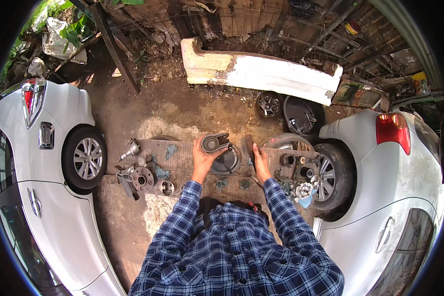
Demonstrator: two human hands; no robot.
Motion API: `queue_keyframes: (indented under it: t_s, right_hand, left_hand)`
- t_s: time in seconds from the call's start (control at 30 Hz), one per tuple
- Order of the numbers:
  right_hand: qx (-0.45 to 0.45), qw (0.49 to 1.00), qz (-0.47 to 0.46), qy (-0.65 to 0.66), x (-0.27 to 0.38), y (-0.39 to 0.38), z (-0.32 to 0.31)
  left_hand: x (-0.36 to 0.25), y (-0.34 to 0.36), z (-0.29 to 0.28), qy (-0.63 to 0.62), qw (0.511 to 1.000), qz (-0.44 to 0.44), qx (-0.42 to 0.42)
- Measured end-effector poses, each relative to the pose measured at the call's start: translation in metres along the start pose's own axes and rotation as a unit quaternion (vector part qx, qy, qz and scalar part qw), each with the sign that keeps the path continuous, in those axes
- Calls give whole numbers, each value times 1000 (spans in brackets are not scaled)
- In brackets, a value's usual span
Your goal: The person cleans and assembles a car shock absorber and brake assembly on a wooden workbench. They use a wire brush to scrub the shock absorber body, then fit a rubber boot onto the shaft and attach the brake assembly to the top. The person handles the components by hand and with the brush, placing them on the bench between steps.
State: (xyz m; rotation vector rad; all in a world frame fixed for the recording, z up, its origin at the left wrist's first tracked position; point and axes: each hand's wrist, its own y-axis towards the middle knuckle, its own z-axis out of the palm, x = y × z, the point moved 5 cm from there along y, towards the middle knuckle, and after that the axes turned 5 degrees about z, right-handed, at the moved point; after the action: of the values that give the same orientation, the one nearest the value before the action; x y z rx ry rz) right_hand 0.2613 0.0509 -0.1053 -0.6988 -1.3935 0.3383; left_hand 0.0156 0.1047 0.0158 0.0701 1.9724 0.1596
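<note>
Head view: at the centre of the frame a grey metal part with a round cup end [213, 143] is held by the left hand [202, 157], whose grip is clamped around its lower side. It is held just above a round dark disc [228, 162] that lies on the wooden desk [182, 154]. The right hand [259, 160], just right of centre, is closed on the handle of a hammer [250, 146], which stands nearly upright beside the disc. On the desk at the left a wheel hub [142, 178] and a small piston-like part [167, 187] are seen; at the right, a bearing hub [304, 190] on a blue rag. White cars [44, 207] are parked at both lower sides
</note>
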Motion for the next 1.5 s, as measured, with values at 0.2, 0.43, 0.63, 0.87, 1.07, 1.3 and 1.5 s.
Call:
queue_keyframes:
  t_s: [0.2,0.43,0.63,0.87,1.07,1.3,1.5]
  right_hand:
    - [20,992,36,118,4,0,7]
    - [5,996,5,89,15,-11,-10]
    - [-2,993,9,115,3,-22,-17]
    - [43,990,44,126,-11,-35,-23]
    - [60,987,79,127,-29,-43,-28]
    - [7,997,68,-42,-56,-22,-20]
    - [95,989,115,7,-79,28,21]
  left_hand:
    - [-21,-3,9,111,991,78,-1]
    - [-25,-7,25,74,993,84,47]
    - [-11,-15,33,82,993,88,0]
    - [-8,-24,32,-24,997,1,68]
    - [-7,-31,-2,-116,980,40,158]
    - [43,-65,-7,-183,938,-198,-216]
    - [51,-66,-48,-346,885,-209,-230]
